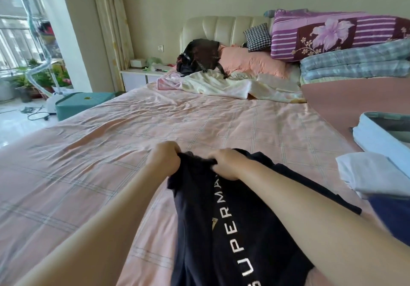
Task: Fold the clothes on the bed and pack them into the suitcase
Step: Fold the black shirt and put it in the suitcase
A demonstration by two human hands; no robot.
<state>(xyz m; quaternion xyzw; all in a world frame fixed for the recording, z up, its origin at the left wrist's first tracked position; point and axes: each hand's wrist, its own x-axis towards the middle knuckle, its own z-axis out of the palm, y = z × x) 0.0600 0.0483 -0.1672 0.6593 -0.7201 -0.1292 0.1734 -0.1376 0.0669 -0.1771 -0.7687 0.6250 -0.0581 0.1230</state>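
A black garment [221,230] with white lettering down it lies on the pink bed [133,141] in front of me. My left hand [165,155] and my right hand [226,163] both grip its bunched far edge, close together. At the right edge lie folded white clothes [372,174], a dark blue piece [392,214] and a light blue folded piece [377,137]. An open case [390,117] shows partly at the far right. Another black garment [199,57] lies by the headboard.
Pink pillow [250,63], checked cushion [258,37] and stacked quilts [337,37] fill the head of the bed. A crumpled pale sheet [221,85] lies below them. A teal box [82,103] and a garment steamer [51,103] stand on the floor at left.
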